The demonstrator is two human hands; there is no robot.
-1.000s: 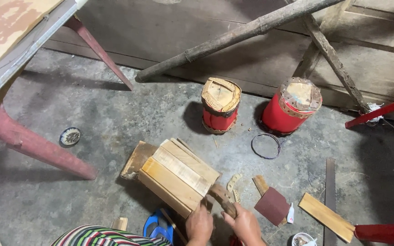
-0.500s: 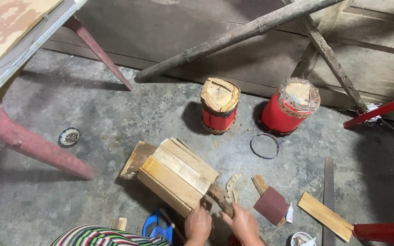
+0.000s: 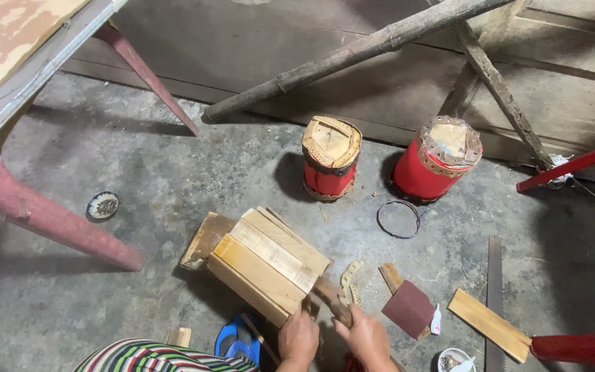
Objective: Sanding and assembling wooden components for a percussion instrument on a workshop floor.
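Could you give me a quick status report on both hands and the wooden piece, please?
Left hand against the wooden block stack. Right hand gripping a brown wooden piece at the stack's lower edge. Sandpaper sheet and curved offcut lie close by.

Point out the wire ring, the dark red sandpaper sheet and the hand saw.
wire ring point(image 3: 379, 222), head view, left side of the loop
sandpaper sheet point(image 3: 409, 308), head view, middle of the sheet
hand saw point(image 3: 495, 289), head view, mid-blade

Both hands are shifting slightly — the right hand sliding down the wooden stick, the left hand edging toward the wooden box.
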